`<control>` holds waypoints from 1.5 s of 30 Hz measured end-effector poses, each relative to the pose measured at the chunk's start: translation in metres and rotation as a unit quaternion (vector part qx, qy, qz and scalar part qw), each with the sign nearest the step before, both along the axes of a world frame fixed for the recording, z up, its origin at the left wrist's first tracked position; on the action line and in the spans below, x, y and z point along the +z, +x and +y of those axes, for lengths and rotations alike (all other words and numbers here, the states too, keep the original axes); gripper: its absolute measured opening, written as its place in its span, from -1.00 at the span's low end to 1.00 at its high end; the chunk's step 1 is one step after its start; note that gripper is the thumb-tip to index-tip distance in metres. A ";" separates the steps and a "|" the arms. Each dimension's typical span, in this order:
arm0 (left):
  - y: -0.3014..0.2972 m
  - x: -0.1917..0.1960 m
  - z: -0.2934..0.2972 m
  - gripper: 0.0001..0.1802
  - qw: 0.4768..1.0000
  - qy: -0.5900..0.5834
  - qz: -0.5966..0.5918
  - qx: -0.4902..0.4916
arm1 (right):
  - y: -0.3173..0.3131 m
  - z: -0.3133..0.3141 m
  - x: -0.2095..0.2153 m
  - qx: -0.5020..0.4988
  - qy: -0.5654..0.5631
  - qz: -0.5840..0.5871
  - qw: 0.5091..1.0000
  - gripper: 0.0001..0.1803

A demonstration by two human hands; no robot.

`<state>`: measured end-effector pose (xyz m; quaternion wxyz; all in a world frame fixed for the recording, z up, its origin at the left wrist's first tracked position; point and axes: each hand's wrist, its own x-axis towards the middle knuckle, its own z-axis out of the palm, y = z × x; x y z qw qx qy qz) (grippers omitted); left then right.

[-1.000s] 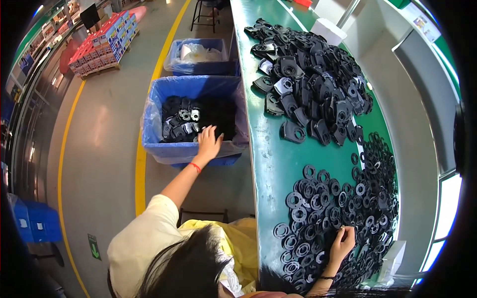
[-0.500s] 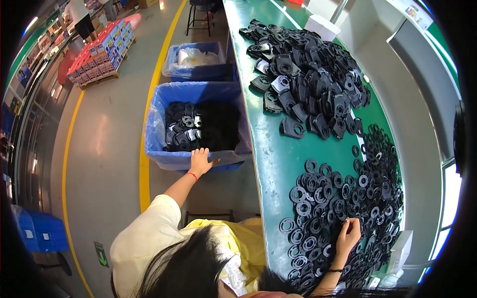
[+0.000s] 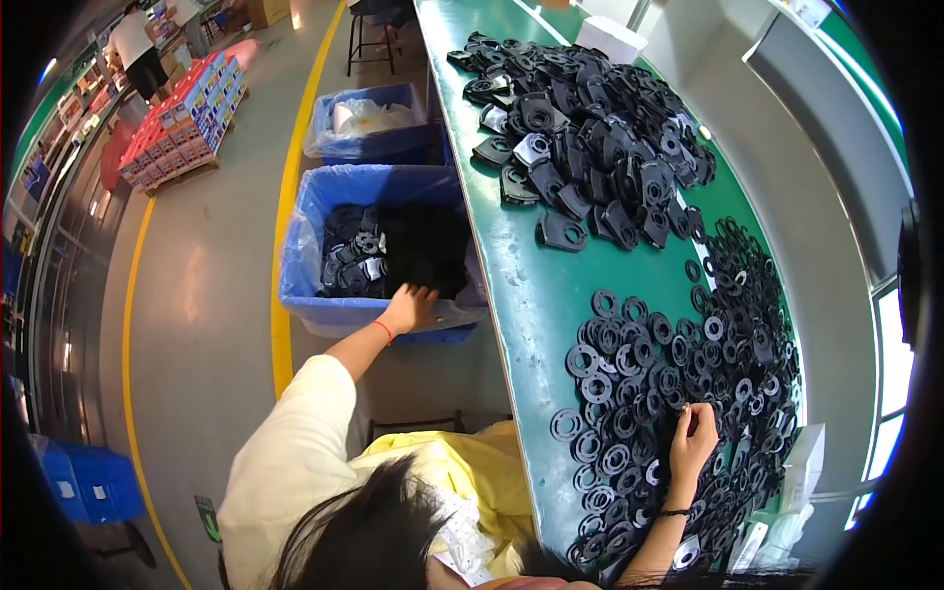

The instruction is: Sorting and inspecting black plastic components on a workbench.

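My left hand (image 3: 411, 309), with a red string on its wrist, is over the near rim of a large blue bin (image 3: 339, 313) lined with clear plastic. Its fingers are loosely bent and apart, and I see nothing in them. Black and silver moulded parts (image 3: 346, 258) lie in the bin, whose right half is in dark shadow. On the green bench (image 3: 531, 324), my right hand (image 3: 694, 438) is among a spread of flat black rings (image 3: 629, 369). Its thumb and fingertips are pinched together; whatever they hold cannot be made out.
Farther along the bench lies a heap of black housings (image 3: 590, 138), with a white box (image 3: 610, 39) behind it. A second lined blue bin (image 3: 369, 147) and a stool (image 3: 370, 44) stand beyond. Stacked boxes (image 3: 187, 128) sit on a pallet at left, near a person (image 3: 136, 49).
My left hand has moved right along the bin's rim, its fingers more bent. My right hand keeps its pinch over the rings. The whole view has shifted slightly.
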<state>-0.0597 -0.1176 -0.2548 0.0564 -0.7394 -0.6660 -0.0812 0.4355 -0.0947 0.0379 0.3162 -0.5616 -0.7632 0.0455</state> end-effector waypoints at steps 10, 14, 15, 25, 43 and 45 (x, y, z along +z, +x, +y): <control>-0.019 -0.025 0.034 -0.62 0.987 -0.109 0.107 -0.045 | 0.001 -0.001 0.002 -0.011 0.011 -0.018 1.000 -0.89; -0.013 -0.042 0.069 -0.73 0.999 -0.009 0.051 0.003 | -0.002 -0.005 0.003 -0.024 -0.010 0.004 1.000 -0.90; -0.009 -0.043 0.079 -0.77 0.999 0.014 0.042 0.028 | 0.000 -0.005 0.003 -0.025 -0.010 0.010 1.000 -0.90; -0.038 0.034 0.118 -0.57 0.954 -0.236 -0.103 0.152 | 0.005 -0.002 0.004 0.000 0.005 0.006 1.000 -0.91; 0.110 0.295 0.124 0.25 0.989 0.011 -0.112 0.097 | 0.009 -0.004 0.002 0.031 0.017 -0.038 0.999 -0.89; 0.105 0.288 0.135 0.20 0.985 -0.008 -0.128 0.112 | 0.008 -0.004 0.002 0.035 0.020 -0.036 0.999 -0.89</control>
